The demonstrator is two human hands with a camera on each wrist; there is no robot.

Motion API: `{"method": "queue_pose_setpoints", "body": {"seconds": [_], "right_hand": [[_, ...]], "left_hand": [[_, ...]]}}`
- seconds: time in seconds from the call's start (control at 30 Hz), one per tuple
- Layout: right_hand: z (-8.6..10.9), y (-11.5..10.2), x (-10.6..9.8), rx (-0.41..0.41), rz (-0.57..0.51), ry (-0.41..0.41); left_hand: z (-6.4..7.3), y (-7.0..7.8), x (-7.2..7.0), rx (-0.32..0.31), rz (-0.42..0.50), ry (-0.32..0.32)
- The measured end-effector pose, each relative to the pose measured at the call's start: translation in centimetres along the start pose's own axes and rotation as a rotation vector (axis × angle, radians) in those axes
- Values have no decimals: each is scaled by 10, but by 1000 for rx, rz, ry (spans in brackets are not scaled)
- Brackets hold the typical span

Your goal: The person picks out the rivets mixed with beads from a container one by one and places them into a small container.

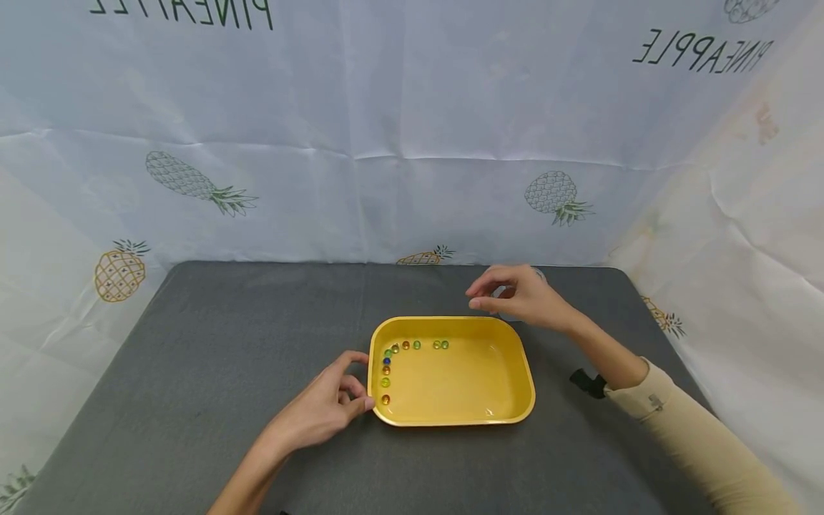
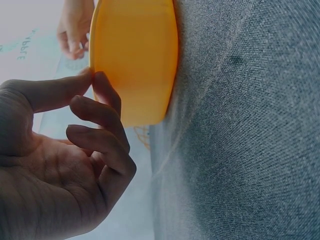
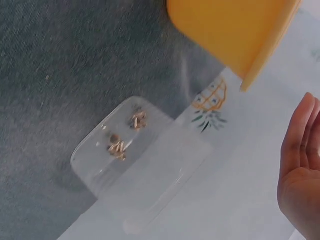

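Observation:
A yellow tray (image 1: 463,386) lies on the grey table. Inside it, several glass marbles (image 1: 386,370) in green, amber and blue form a bent row along the left and far sides. My left hand (image 1: 322,408) holds the tray's left end, thumb and index finger at the rim; the left wrist view shows the other fingers curled beside the tray wall. Beyond the far right corner my right hand (image 1: 521,295) hovers with loosely bent fingers, thumb apart from the fingertips and nothing visible between them. Below it stands a clear plastic container (image 3: 160,170) with blurred golden pieces inside.
A white cloth (image 1: 386,93) printed with pineapples hangs behind the grey tabletop (image 1: 244,343) and along its sides. A black strap piece (image 1: 587,383) shows by the right sleeve cuff.

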State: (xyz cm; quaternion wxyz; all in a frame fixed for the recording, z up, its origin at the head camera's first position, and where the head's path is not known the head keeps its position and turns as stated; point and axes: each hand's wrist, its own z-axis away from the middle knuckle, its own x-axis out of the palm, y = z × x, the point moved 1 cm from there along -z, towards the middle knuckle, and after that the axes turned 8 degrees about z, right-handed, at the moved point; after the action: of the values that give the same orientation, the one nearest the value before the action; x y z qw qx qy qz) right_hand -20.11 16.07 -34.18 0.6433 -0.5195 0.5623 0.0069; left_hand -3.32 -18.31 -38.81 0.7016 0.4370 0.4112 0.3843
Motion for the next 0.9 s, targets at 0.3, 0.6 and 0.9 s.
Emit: {"method": "queue_pose_setpoints", "body": {"seconds": [0.3,0.6,0.9], "right_hand": [[-8,-14,18,-33,-45,-79],[-14,-23,43,-33,-153,-176],[-12,-25,71,-44,-266,-226]], "left_hand": [[0,0,0,-7,2,1],[1,-1,0,5,11,-12],[1,0,-1,21,1,-16]]}}
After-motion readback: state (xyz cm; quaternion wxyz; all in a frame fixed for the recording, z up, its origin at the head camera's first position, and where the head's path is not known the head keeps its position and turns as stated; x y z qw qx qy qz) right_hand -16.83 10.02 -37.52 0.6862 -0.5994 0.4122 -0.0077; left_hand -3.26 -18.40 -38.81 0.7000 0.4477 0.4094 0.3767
